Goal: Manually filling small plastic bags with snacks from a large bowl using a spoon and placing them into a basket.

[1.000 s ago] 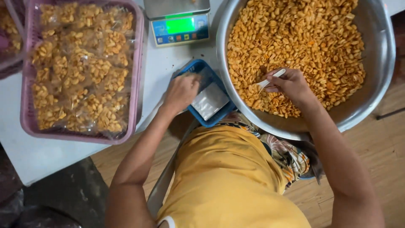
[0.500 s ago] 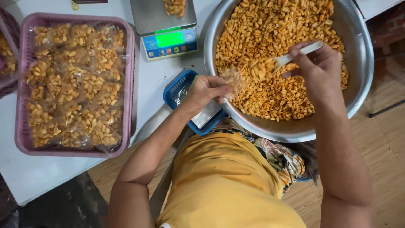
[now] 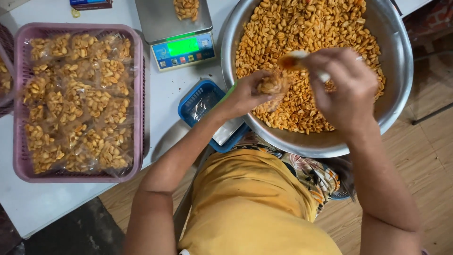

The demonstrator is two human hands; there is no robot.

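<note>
Your left hand pinches a small clear bag of peanuts at centre frame, its mouth turned right toward the scoop. Your right hand is curled shut around a white scoop, whose long axis runs from the hidden handle up-left to the loaded tip above the bag. Both hover over the big steel bowl of peanuts at upper right. Left of it sit a blue basket, a digital scale and a pink basket of filled bags.

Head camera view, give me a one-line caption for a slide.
Over a metal basin of peanuts, the left hand holds a small bag while the right hand spoons peanuts in.
</note>
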